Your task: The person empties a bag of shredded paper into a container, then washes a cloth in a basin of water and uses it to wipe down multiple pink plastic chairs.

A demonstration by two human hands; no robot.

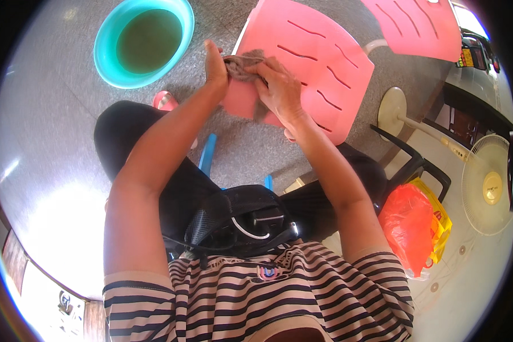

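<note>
A crumpled grey-brown cloth is bunched over the near left edge of a pink plastic chair part with wavy slots. My right hand grips the cloth from the right, fingers bent into it. Against the cloth's left end is my left hand, its thumb pointing up; its other fingers are mostly hidden, so its grip is unclear. Beyond my left hand, a turquoise basin holds murky brownish water on the floor.
Another pink slotted chair part stands at the far right. A pedestal fan and a black chair are to my right, with a red plastic bag nearby. Blue legs show between my knees.
</note>
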